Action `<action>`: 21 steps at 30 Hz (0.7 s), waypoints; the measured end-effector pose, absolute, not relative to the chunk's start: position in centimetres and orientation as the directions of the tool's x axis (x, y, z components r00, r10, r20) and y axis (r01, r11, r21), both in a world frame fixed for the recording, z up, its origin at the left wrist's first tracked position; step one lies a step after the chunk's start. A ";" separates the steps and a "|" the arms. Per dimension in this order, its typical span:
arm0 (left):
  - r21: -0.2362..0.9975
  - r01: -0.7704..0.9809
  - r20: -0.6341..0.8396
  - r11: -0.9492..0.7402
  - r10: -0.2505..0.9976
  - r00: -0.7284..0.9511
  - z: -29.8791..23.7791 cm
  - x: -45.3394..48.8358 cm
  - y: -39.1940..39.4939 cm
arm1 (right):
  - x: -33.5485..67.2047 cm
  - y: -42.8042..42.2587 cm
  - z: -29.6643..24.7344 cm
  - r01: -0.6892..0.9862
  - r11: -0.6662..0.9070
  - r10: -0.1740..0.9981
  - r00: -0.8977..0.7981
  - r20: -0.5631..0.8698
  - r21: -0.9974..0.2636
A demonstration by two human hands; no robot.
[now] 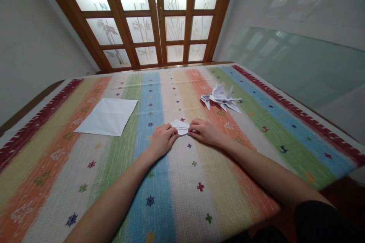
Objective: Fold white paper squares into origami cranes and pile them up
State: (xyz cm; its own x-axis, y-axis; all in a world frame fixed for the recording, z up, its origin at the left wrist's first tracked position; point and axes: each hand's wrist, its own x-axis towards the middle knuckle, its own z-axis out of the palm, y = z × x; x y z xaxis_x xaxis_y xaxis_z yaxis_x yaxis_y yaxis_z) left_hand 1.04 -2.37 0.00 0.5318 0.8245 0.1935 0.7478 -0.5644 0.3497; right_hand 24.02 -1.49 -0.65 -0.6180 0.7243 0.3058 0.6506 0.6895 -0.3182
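Observation:
A small piece of folded white paper (181, 127) lies at the middle of the table between my hands. My left hand (164, 138) pinches its left edge between thumb and fingers. On the opposite side, my right hand (203, 131) is closed on the right edge in the same way. Fingertips cover both ends of the paper, so the folds there are hidden. Several folded white paper cranes (224, 98) sit in a cluster beyond my right hand. To the left, apart from my left hand, rests a flat white paper sheet (107, 117) with creases across it.
A striped tablecloth (182, 197) with small printed figures covers the table. Wooden doors with glass panes (139, 28) stand behind the far edge. A pale glass panel (291, 68) leans along the wall at the right.

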 end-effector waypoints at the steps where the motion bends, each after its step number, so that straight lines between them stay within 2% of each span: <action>1: 0.361 0.754 0.191 -0.549 0.835 0.517 0.0 1.1 -2.3 | 24.0 -1.5 -0.5 0.659 0.679 0.734 -0.610 0.299 -0.323; 7: 0.360 0.818 0.173 -0.449 0.893 0.415 -0.1 1.9 -2.1 | 23.3 -1.9 0.3 0.770 0.532 0.847 -0.485 0.219 -0.352; 13: 0.299 0.872 0.141 -0.387 0.922 0.360 0.0 2.5 -2.1 | 22.7 -1.4 1.0 0.826 0.451 0.892 -0.436 0.123 -0.339; 17: 0.300 0.851 0.219 -0.432 0.899 0.379 -0.3 2.0 -2.4 | 23.1 -1.4 1.0 0.805 0.480 0.876 -0.464 0.134 -0.348; 21: 0.271 0.752 0.335 -0.601 0.791 0.512 -0.5 1.1 -2.6 | 23.9 -1.7 0.1 0.708 0.627 0.779 -0.556 0.292 -0.325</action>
State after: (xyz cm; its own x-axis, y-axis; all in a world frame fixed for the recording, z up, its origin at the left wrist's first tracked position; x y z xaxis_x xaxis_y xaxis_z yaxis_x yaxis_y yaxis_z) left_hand 1.06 -2.61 -0.51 0.5121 0.7910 0.3349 0.7516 -0.6014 0.2710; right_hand 23.94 -1.66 0.08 -0.5555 0.7786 0.2917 0.7079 0.6269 -0.3253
